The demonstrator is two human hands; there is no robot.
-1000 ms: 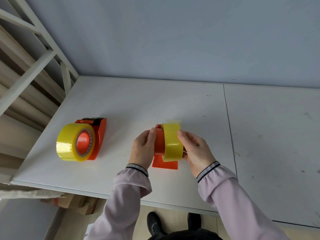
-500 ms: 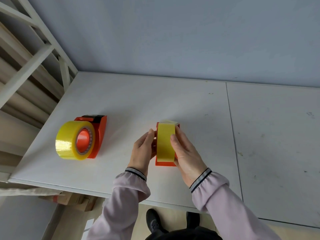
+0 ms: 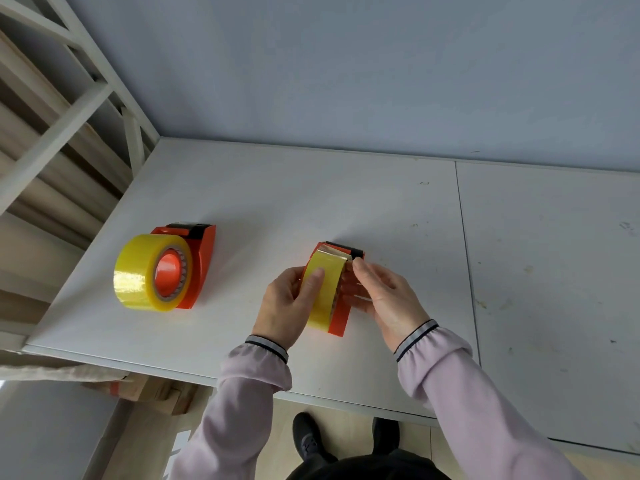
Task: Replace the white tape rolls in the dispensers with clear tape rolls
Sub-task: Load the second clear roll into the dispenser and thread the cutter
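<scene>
Near the middle of the frame, your left hand [image 3: 289, 304] grips the yellowish clear tape roll [image 3: 323, 289] that sits on the orange dispenser [image 3: 341, 315], with the thumb laid across the roll's outer face and the other fingers wrapped behind it out of sight. Your right hand [image 3: 386, 297] is just to the right of that dispenser, its thumb and forefinger pinched together at the loose end of the tape [image 3: 337, 252] close to the dispenser's black cutter end [image 3: 349, 250]; the remaining fingers curl loosely against the dispenser's right side, so this hand is closed on the tape end rather than on the roll. The dispenser rests on the white table [image 3: 294, 199], tilted so its cutter end points toward the upper right of the frame. Well apart from it, in the left-middle of the frame, a second orange dispenser [image 3: 202, 268] lies on the same table with another clear yellow-tinted roll [image 3: 145, 273] mounted on its orange hub, the roll's open face turned toward you. A ring of small printed marks runs around that roll's cardboard core, but it is too small to read, and no brand or label is legible on either dispenser. A white metal frame [image 3: 69, 98] fills the upper left of the frame, and your dark shoes [image 3: 308, 441] show below the table's near edge at the bottom centre.
</scene>
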